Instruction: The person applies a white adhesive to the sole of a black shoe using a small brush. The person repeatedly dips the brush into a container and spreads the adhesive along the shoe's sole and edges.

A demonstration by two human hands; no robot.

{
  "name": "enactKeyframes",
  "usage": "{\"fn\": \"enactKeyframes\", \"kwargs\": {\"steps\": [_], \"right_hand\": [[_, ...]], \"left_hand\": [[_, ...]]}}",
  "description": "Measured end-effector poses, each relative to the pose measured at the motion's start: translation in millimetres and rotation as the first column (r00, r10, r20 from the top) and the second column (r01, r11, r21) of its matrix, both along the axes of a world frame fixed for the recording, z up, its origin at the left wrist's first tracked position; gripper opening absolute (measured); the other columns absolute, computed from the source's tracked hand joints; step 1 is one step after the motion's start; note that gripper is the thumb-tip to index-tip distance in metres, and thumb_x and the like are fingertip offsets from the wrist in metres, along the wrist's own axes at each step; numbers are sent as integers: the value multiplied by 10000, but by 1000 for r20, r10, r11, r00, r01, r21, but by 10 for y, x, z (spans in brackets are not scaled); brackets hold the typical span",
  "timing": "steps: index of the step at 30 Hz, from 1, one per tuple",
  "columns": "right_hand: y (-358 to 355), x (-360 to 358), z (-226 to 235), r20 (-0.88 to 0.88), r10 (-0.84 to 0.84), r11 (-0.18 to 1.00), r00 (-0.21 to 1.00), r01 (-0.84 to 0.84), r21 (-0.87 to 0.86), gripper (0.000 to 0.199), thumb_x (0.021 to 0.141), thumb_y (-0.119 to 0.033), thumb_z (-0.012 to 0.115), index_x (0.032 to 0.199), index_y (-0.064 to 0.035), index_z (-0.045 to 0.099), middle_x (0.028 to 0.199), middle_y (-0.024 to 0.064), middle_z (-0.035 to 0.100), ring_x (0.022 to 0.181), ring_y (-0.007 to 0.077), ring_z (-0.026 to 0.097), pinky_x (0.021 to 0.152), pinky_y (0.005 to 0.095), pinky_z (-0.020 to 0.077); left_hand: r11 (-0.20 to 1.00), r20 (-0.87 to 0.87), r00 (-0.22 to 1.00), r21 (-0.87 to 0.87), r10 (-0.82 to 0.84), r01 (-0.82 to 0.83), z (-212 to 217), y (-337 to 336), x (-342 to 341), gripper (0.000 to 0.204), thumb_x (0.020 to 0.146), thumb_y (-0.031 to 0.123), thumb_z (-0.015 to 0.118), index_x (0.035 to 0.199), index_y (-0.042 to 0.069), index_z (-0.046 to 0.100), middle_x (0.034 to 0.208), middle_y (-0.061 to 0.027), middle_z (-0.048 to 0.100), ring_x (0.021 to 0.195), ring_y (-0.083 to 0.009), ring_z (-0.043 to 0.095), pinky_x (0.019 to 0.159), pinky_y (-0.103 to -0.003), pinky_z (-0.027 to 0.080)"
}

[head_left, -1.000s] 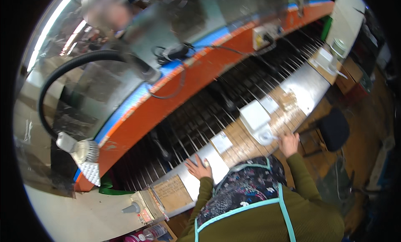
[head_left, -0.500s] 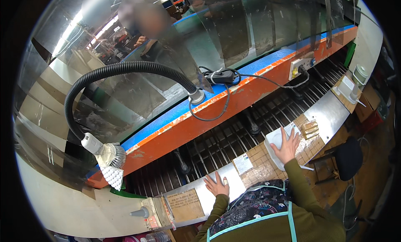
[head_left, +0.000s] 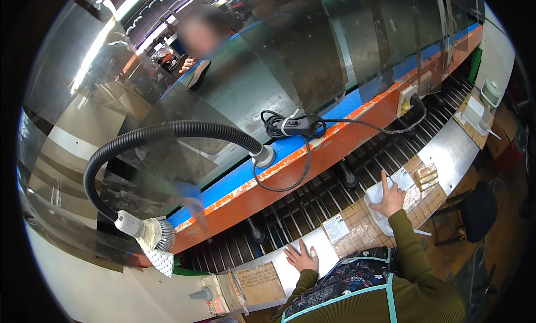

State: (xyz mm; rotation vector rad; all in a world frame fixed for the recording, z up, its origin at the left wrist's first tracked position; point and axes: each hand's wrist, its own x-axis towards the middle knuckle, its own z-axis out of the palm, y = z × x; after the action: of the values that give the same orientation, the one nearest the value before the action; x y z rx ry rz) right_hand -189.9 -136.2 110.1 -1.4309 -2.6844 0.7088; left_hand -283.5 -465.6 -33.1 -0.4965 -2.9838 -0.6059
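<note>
My left hand point(head_left: 303, 258) rests with fingers spread on a bare metal plate point(head_left: 322, 246) at the near edge of the bench. Farther right, my right hand point(head_left: 391, 199) lies on a shallow white plastic container point(head_left: 374, 196), partly covering it. Its index finger points away from me, and the thumb reaches out to the left; nothing shows in its grip. A thin white handle point(head_left: 422, 232) sticks out beside my right forearm. Under the container lies taped brown cardboard point(head_left: 357, 234), with a white printed sheet point(head_left: 336, 228) on it between my hands.
Beyond the bench run metal rollers point(head_left: 301, 214) and an orange-blue frame point(head_left: 335, 144) with clear plastic sheets. A flexible-neck lamp point(head_left: 162, 234) arches at left. A tape-wrapped block point(head_left: 427, 177) and a pale green container point(head_left: 491, 92) stand right. Across the frame, a person holds a shoe point(head_left: 199, 75).
The whole view has shifted, so the bench sits slightly lower and farther right. My right hand's spread fingers have drawn in, leaving the index finger stretched out. My left hand stays on the plate.
</note>
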Motion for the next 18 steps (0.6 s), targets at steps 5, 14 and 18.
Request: {"fn": "enactKeyframes", "kwargs": {"steps": [5, 14, 18], "right_hand": [[29, -12, -24, 22, -4, 1000, 1000, 4, -7, 1291, 540, -360, 865, 1536, -278, 47, 1301, 329, 401, 1175, 484, 449, 979, 538, 359], [42, 13, -85, -60, 39, 995, 997, -33, 93, 1311, 533, -354, 874, 1537, -263, 36, 1093, 280, 504, 1002, 465, 537, 874, 535, 430], [64, 13, -108, 0, 31, 1000, 1000, -31, 1, 1326, 528, -389, 869, 1537, -266, 17, 1219, 347, 452, 1108, 512, 493, 918, 551, 410]], "left_hand": [[1000, 10, 1000, -26, 2, -2, 29, 16, -6, 600, 864, 376, 578, 1416, 197, 426, 1526, -280, 149, 1407, -509, 55, 1103, -619, 101], [999, 14, 1000, -32, -5, 5, 3, 8, -11, 599, 872, 376, 548, 1423, 180, 419, 1520, -291, 152, 1405, -514, 55, 1098, -623, 113], [999, 15, 1000, -33, -4, 5, 5, 2, -14, 603, 872, 389, 550, 1427, 195, 415, 1524, -285, 146, 1410, -505, 40, 1101, -620, 108]]}}
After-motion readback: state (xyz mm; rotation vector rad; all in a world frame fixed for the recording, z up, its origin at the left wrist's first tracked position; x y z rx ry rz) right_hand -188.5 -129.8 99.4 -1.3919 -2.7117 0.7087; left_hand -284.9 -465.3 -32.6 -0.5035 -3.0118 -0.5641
